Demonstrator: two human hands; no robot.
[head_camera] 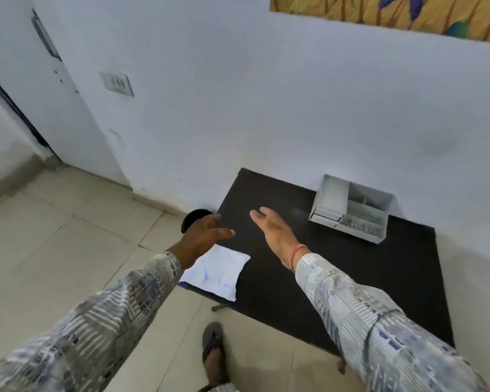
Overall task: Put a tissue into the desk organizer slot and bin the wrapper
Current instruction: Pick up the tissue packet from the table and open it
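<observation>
A white tissue pack in its wrapper [218, 271] lies flat at the near left corner of the black table [365, 278]. My left hand [203, 236] hovers just above and beyond the pack, fingers spread, holding nothing. My right hand [275, 230] is stretched over the middle of the table, palm open and empty. A grey desk organizer [351, 207] with several slots stands at the far right of the table against the wall. A dark round bin [194, 219] shows on the floor past the table's left edge, mostly hidden by my left hand.
The table stands against a pale blue wall [266, 108]. Tiled floor [68, 236] stretches to the left, with a door [54, 94] beyond. My sandalled foot [214, 352] is on the floor by the table's near edge.
</observation>
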